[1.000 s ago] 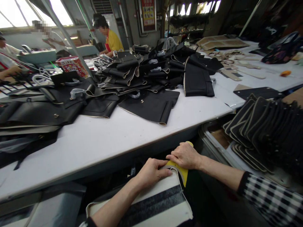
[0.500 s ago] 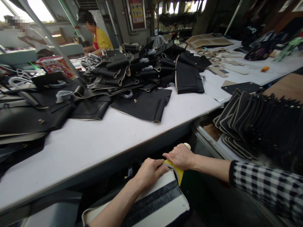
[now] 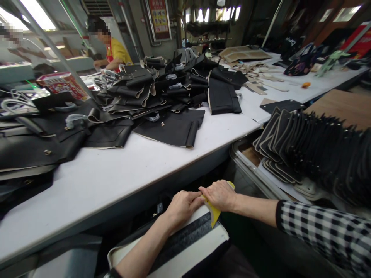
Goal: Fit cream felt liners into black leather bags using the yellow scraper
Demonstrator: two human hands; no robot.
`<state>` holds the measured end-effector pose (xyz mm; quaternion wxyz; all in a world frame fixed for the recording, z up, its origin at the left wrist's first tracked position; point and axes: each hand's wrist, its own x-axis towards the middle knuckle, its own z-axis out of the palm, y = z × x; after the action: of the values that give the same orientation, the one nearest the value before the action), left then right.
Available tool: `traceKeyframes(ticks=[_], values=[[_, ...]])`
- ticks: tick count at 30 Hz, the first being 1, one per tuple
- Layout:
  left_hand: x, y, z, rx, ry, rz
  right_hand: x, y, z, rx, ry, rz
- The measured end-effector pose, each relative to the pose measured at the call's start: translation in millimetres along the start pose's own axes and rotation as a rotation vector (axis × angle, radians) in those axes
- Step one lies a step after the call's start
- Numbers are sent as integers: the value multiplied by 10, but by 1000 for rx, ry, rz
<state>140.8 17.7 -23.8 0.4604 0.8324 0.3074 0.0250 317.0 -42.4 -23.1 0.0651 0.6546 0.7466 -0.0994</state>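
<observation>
In front of me lies a boxy bag piece (image 3: 199, 251) with a cream face, a dark stripe along it and black sides. My left hand (image 3: 184, 206) is closed on its upper edge, fingers bent over the rim. Closed around a yellow curved hand tool (image 3: 215, 216) is my right hand (image 3: 220, 196); the tool's blade-like end rests against the piece at the far end of the dark stripe. A rounded yellow end sticks out above the right fist. Both hands touch or nearly touch each other at the thumb. The left fingertips are partly hidden.
A white table (image 3: 139, 170) runs across, carrying a heap of black bag pieces (image 3: 169, 129). To the right, dark flaps (image 3: 313, 150) stand packed in a row by a metal-edged bin (image 3: 243, 154). A person in yellow (image 3: 120, 52) sits beyond the table.
The yellow tool has turned and slid from beyond the end edge onto the striped face. Both hands stay close together. The view has shifted slightly to the right.
</observation>
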Motion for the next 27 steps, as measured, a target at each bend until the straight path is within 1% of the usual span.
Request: traceKeyframes(ticks=[2, 7, 12, 18, 22, 24, 27], values=[[40, 11, -52, -168, -68, -53, -42, -64, -29, -5, -2, 35], [186, -32, -145, -408, -149, -145, -101, -156, -60, -18, -27, 113], [288, -107, -139, -573, -221, -138, -187, -186, -44, -30, -48, 155], [363, -207, -89, -574, -230, -141, -266, -209, -3, 23, -56, 213], [375, -284, -65, -535, -224, -106, -357, -103, 79, 155, -77, 298], [389, -298, -66, -493, -222, -77, -476, -1, 112, 243, -87, 388], [415, -286, -72, -407, -233, -34, -763, 131, 120, 376, -93, 506]])
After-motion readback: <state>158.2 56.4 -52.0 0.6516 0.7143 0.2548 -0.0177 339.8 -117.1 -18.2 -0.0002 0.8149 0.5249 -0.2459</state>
